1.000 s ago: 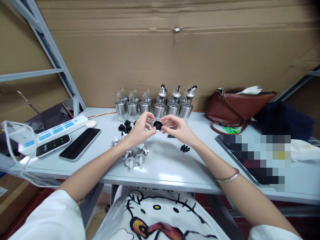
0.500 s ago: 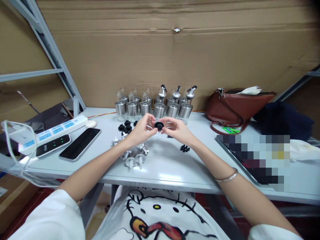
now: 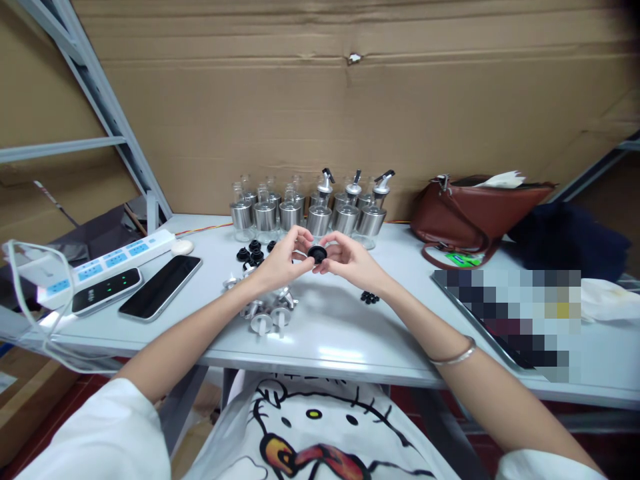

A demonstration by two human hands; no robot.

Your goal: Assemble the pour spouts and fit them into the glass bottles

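My left hand (image 3: 283, 260) and my right hand (image 3: 350, 260) meet above the middle of the white table (image 3: 330, 327), both pinching one small round black cap (image 3: 317, 253) between their fingertips. Below the left hand lies a heap of silver pourer spouts (image 3: 265, 313). Several more black caps (image 3: 253, 253) sit just left of the hands. A small cluster of tiny black plugs (image 3: 370, 297) lies under the right wrist. Behind the hands stand several steel-banded glass bottles (image 3: 305, 213), three of them fitted with pourers.
Two phones (image 3: 160, 287) and a white power strip (image 3: 107, 260) lie at the left. A brown leather bag (image 3: 475, 210) and dark cloth (image 3: 565, 243) sit at the right. A cardboard wall (image 3: 350, 113) backs the table. Metal shelf struts (image 3: 100, 100) rise at the left.
Both hands with the black cap have shifted very slightly; the fingers have turned a little around the cap. Nothing else moved.
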